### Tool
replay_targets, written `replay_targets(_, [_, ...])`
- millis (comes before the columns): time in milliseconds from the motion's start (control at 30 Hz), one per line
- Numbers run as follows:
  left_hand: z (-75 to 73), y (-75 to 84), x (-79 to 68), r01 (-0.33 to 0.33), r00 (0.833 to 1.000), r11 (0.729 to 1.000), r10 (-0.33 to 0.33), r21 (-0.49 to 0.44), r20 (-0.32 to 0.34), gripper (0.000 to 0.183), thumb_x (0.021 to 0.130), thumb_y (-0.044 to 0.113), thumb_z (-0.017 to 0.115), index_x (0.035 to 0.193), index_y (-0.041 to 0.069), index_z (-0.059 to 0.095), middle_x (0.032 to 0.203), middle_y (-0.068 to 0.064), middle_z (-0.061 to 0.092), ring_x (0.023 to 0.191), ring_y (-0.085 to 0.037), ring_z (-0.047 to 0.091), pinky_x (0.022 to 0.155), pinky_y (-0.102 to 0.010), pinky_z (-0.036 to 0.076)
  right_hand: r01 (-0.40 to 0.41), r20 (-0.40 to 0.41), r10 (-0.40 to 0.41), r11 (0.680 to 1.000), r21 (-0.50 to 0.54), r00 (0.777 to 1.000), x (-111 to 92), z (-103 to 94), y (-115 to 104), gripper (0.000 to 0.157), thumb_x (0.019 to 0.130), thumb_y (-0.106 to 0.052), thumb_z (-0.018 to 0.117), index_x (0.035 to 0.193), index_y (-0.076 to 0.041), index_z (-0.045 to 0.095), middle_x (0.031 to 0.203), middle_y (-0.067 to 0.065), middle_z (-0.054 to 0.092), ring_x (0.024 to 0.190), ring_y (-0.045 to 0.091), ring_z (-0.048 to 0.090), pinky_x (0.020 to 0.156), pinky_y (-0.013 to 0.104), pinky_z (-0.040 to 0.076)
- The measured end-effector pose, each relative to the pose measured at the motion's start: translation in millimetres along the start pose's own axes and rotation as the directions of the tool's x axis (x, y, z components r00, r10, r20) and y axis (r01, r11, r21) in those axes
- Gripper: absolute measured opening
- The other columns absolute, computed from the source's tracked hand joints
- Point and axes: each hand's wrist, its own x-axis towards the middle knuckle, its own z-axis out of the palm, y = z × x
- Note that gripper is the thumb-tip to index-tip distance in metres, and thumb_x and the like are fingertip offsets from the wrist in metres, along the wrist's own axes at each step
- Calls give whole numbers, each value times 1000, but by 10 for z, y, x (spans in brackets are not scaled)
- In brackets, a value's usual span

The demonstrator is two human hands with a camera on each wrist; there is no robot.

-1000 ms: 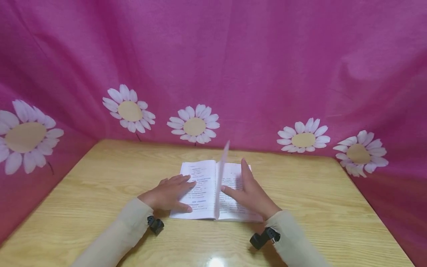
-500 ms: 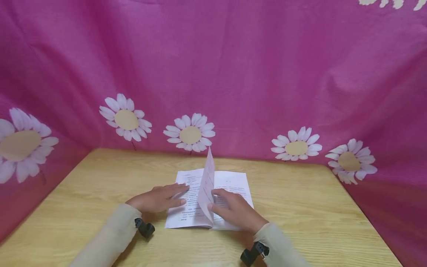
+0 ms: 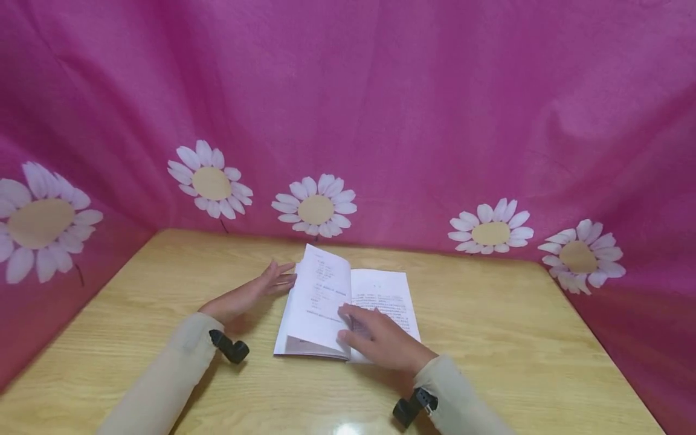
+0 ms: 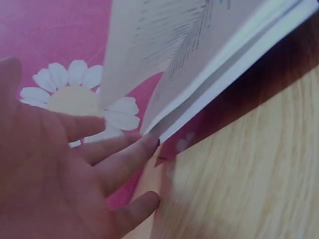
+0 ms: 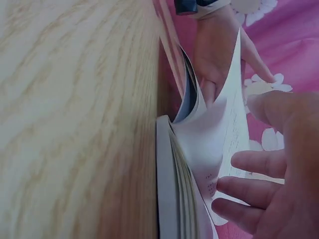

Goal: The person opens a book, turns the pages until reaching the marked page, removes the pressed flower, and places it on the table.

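An open book [image 3: 383, 290] with printed text lies on the wooden table. One page [image 3: 321, 302] is raised and leans over the left half, its outer edge standing off the pages beneath. My left hand [image 3: 251, 297] is at the book's left edge, fingers extended. In the left wrist view, its fingertips [image 4: 149, 142] meet the corner of the page stack. Over the book's middle is my right hand [image 3: 385, 343], with its fingers near the spine beside the raised page. The right wrist view shows this hand's fingers [image 5: 249, 191] spread and loosely extended alongside the page, gripping nothing.
The wooden table [image 3: 522, 350] extends around the book on all sides. A pink curtain [image 3: 402, 121] with white daisies hangs behind the table and along its sides. Both sleeved wrists carry small black cameras [image 3: 231, 347].
The raised page has swung from nearly upright over the spine to leaning leftward. My left hand has moved off the left page to the book's outer edge; the right moved left to the spine.
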Motion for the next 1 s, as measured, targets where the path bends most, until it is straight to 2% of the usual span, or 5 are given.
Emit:
replay_targets(167, [30,61,8,-6,997,999,4,-32,-72,66,99,62,25,155,28,16,157,-6,28,140,-27,34,112,-63,1,1,43,1,999,-37,999,-14,56,-27,55,97,-46,51,138,-10,51,148,10,43,140,21,34,115,54,13])
replay_targets(300, [102,197,-22,-28,989,987,51,159,-141,71,93,58,51,153,34,21,158,1,22,143,-27,25,111,-64,14,10,59,-4,995,-104,998,-15,78,-63,60,96,-53,49,139,-10,51,151,12,37,143,22,27,115,55,9])
replay_targets(467, [266,316,-48,-120,987,836,160,536,-29,88,81,58,68,152,23,30,161,-6,14,147,-31,6,111,-64,13,12,68,-1,986,-166,998,-32,111,-71,62,96,-55,47,140,-12,50,155,12,31,145,25,23,115,55,8])
replay_targets(667, [455,362,-60,-102,995,667,62,738,81,90,81,58,68,152,17,32,161,-11,13,147,-34,0,112,-64,5,29,64,-16,979,-203,998,-42,108,-81,61,97,-54,45,142,-12,48,156,13,28,145,26,21,115,55,9])
replay_targets(1000, [562,279,-47,-31,995,707,-45,706,89,91,82,55,68,154,22,24,162,-8,9,148,-32,-2,112,-62,-1,-37,29,42,987,-155,999,-67,-136,27,61,96,-49,52,145,-12,44,155,15,29,145,31,20,115,57,8])
